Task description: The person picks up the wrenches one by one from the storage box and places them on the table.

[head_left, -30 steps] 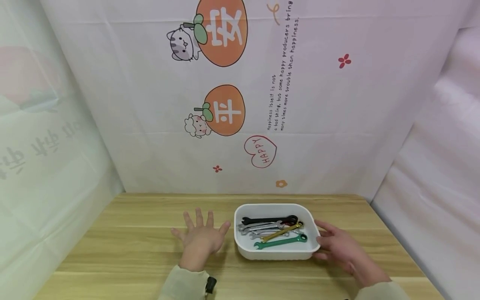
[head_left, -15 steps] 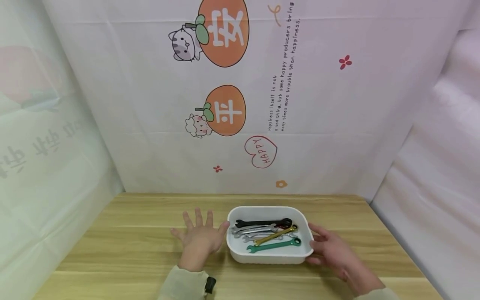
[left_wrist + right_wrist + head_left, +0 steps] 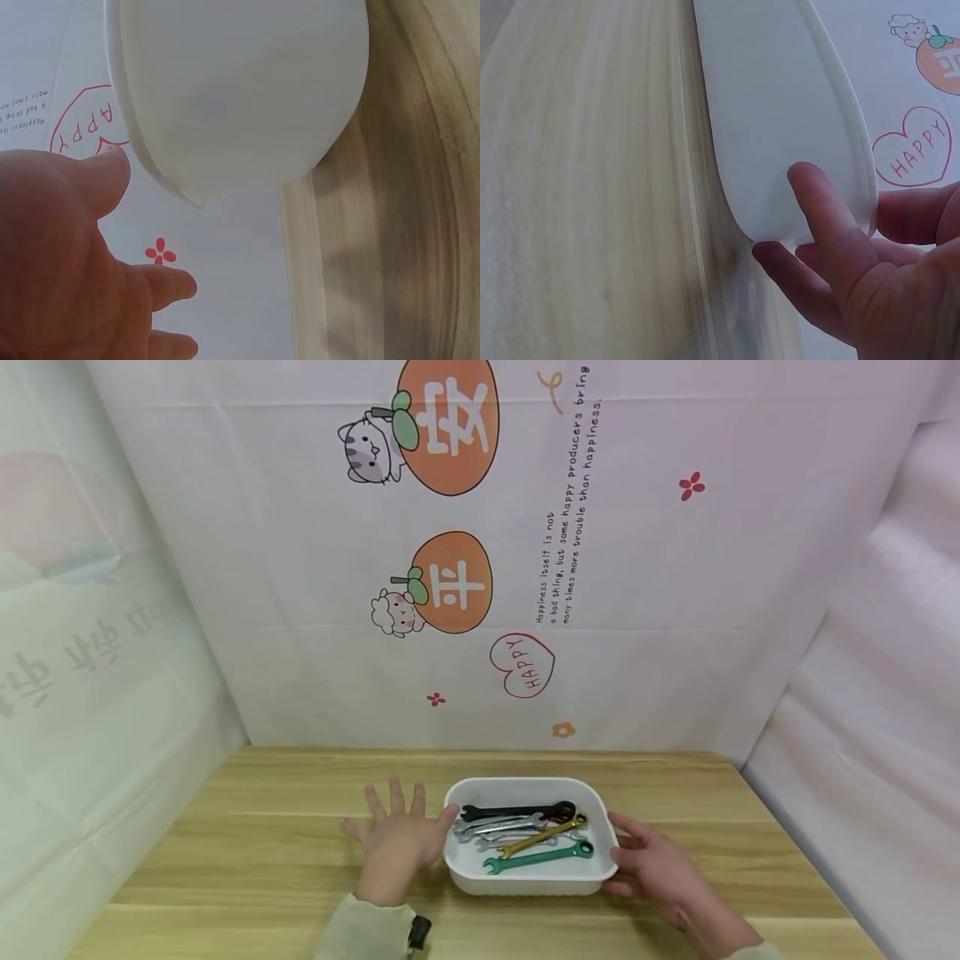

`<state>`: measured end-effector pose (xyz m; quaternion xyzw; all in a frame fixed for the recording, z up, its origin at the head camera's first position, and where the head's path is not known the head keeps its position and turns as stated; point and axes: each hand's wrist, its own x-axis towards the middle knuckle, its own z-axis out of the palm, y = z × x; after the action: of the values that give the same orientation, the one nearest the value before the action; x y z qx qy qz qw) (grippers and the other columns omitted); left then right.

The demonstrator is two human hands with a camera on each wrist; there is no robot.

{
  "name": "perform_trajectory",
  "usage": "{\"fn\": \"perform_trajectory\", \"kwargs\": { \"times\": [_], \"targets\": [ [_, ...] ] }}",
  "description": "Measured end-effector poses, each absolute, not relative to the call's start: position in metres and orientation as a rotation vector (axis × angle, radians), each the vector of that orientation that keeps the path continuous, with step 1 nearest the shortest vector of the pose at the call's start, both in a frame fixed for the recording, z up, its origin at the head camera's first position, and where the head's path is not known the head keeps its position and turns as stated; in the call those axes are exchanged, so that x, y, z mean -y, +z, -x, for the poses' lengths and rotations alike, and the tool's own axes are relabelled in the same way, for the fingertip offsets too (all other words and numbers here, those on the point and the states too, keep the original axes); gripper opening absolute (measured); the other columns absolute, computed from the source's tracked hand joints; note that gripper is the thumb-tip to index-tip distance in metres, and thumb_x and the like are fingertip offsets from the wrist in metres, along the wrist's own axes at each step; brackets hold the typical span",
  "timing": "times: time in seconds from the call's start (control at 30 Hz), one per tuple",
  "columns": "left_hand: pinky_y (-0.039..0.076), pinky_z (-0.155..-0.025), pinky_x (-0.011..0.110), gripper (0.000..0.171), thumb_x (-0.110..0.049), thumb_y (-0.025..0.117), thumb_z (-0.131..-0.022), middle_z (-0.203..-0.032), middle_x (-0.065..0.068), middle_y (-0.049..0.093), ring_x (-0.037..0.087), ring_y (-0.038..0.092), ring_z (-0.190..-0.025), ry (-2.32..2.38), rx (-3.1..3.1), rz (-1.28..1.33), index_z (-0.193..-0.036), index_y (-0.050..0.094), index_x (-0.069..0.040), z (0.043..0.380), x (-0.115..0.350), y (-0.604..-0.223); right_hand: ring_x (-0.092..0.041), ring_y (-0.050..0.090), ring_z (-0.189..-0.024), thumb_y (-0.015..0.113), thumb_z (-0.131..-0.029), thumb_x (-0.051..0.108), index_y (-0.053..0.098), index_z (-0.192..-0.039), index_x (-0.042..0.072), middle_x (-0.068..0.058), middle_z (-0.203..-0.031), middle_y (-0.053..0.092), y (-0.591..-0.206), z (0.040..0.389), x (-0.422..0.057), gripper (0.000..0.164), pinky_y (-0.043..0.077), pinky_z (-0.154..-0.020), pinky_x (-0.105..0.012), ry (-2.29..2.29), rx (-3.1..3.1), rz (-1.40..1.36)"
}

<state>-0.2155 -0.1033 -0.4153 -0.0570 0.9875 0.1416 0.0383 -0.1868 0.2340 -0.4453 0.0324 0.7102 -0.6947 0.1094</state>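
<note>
A white plastic storage bin (image 3: pixel 532 887) stands on the wooden table, holding several combination wrenches. Among them I see a black wrench (image 3: pixel 517 812), silver wrenches (image 3: pixel 498 828), a gold wrench (image 3: pixel 542 837) and a green wrench (image 3: pixel 536 858). My right hand (image 3: pixel 660 868) grips the bin's right end, its fingers bent around the wall and rim. In the right wrist view one fingertip (image 3: pixel 804 176) presses the outer wall. My left hand (image 3: pixel 401 843) is spread beside the left end; its thumb (image 3: pixel 109 180) is at the rim, and whether it touches I cannot tell.
Behind the wooden table (image 3: pixel 247 843) hangs a white printed cloth (image 3: pixel 637 677) with fruit and animal drawings. Pale cloth (image 3: pixel 885 735) also closes off the right side, and another sheet (image 3: pixel 135 693) the left. A dark strap (image 3: pixel 421 932) sits at the left sleeve.
The bin with its wrenches has slid left and slightly toward me, together with my right hand. My left hand has stayed in place, and the bin now sits against or close to its thumb.
</note>
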Motion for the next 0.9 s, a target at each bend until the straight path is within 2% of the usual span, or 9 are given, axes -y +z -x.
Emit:
{"fn": "perform_trajectory", "kwargs": {
  "times": [0.2, 0.27, 0.33, 0.43, 0.57, 0.67, 0.77, 0.9],
  "targets": [
    [-0.009, -0.094, 0.085, 0.092, -0.079, 0.026, -0.09, -0.163, 0.02, 0.008, 0.052, -0.008, -0.143, 0.562, -2.985, 0.141, -0.158, 0.031, -0.017, 0.214, 0.104, -0.413, -0.04, 0.063, -0.103, 0.046, -0.098, -0.006, 0.022, -0.155, -0.003, -0.043, -0.142, 0.033, -0.445, 0.185, -0.232, 0.063, 0.057, -0.081, -0.049, -2.054, -2.072, -0.088],
    [-0.001, -0.099, 0.083, 0.092, -0.076, 0.033, -0.092, -0.161, 0.024, 0.012, 0.055, 0.001, -0.142, 0.671, -2.963, 0.09, -0.157, 0.031, -0.012, 0.216, 0.106, -0.413, -0.041, 0.063, -0.103, 0.046, -0.098, -0.006, 0.022, -0.156, -0.003, -0.043, -0.142, 0.033, -0.444, 0.185, -0.231, 0.063, 0.057, -0.081, -0.049, -2.059, -2.065, -0.084],
    [0.013, -0.103, 0.079, 0.09, -0.07, 0.043, -0.093, -0.158, 0.029, 0.02, 0.056, 0.016, -0.14, 0.82, -2.934, 0.033, -0.156, 0.031, -0.007, 0.22, 0.108, -0.413, -0.041, 0.063, -0.104, 0.046, -0.098, -0.006, 0.022, -0.156, -0.003, -0.043, -0.141, 0.033, -0.444, 0.184, -0.231, 0.063, 0.057, -0.082, -0.049, -2.064, -2.058, -0.082],
    [0.033, -0.103, 0.068, 0.087, -0.056, 0.059, -0.093, -0.149, 0.033, 0.035, 0.054, 0.035, -0.133, 1.089, -2.852, -0.025, -0.153, 0.033, 0.0, 0.226, 0.113, -0.412, -0.041, 0.063, -0.103, 0.046, -0.098, -0.006, 0.023, -0.156, -0.003, -0.042, -0.14, 0.035, -0.445, 0.184, -0.23, 0.062, 0.057, -0.081, -0.049, -2.067, -2.06, -0.092],
    [0.055, -0.083, 0.056, 0.077, -0.037, 0.069, -0.092, -0.138, 0.031, 0.048, 0.044, 0.058, -0.111, 1.453, -2.59, -0.004, -0.152, 0.035, -0.001, 0.232, 0.12, -0.414, -0.041, 0.063, -0.102, 0.046, -0.098, -0.006, 0.024, -0.156, -0.002, -0.042, -0.14, 0.035, -0.446, 0.185, -0.23, 0.062, 0.057, -0.08, -0.049, -2.067, -2.064, -0.102],
    [0.06, -0.064, 0.046, 0.07, -0.026, 0.069, -0.094, -0.134, 0.03, 0.049, 0.035, 0.066, -0.091, 1.64, -2.372, 0.002, -0.151, 0.035, -0.002, 0.234, 0.123, -0.417, -0.041, 0.063, -0.103, 0.046, -0.098, -0.006, 0.023, -0.156, -0.002, -0.042, -0.14, 0.035, -0.446, 0.185, -0.23, 0.062, 0.057, -0.08, -0.049, -2.069, -2.063, -0.105],
    [0.06, -0.062, 0.045, 0.065, -0.018, 0.067, -0.094, -0.128, 0.027, 0.053, 0.033, 0.068, -0.082, 1.733, -2.243, -0.007, -0.15, 0.038, -0.001, 0.235, 0.124, -0.422, -0.041, 0.063, -0.103, 0.045, -0.098, -0.006, 0.024, -0.156, -0.002, -0.042, -0.14, 0.035, -0.446, 0.186, -0.23, 0.062, 0.057, -0.08, -0.049, -2.071, -2.066, -0.112],
    [0.06, -0.064, 0.046, 0.06, -0.007, 0.066, -0.092, -0.112, 0.023, 0.061, 0.031, 0.068, -0.078, 1.788, -2.175, 0.004, -0.147, 0.043, -0.002, 0.235, 0.124, -0.429, -0.041, 0.063, -0.103, 0.046, -0.098, -0.007, 0.025, -0.155, -0.002, -0.042, -0.14, 0.035, -0.446, 0.186, -0.229, 0.062, 0.057, -0.08, -0.049, -2.076, -2.069, -0.118]
  ]
}}
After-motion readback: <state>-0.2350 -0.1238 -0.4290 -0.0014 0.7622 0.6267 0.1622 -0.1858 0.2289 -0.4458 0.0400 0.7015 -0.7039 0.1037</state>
